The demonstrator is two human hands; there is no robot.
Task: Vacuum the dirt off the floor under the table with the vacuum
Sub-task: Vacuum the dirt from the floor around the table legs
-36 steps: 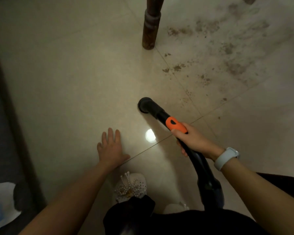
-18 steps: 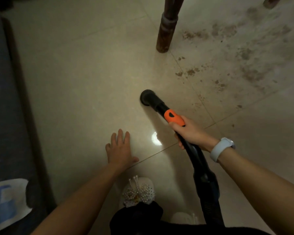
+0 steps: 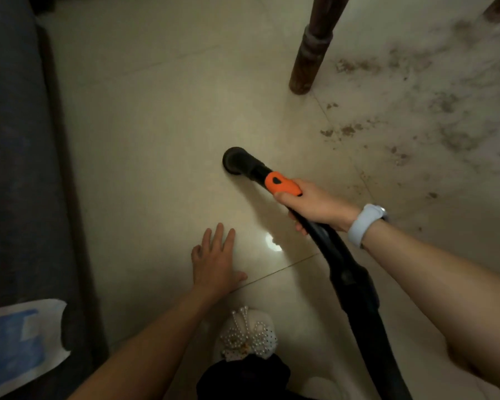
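Nearest the person, the left hand [image 3: 214, 259] lies flat and released on the glossy beige tiled floor [image 3: 162, 116] as a prop, while the right hand [image 3: 312, 204] is clenched around the black vacuum hose with its orange grip [image 3: 283, 184]. Its round black nozzle [image 3: 236, 161] rests on clean tile just beyond. The scattered brown dirt [image 3: 401, 131] lies farther off to the right, past the dark turned-wood bench leg [image 3: 312, 47], so a good pass likely means sweeping the nozzle rightward, flat and slow, working round that leg.
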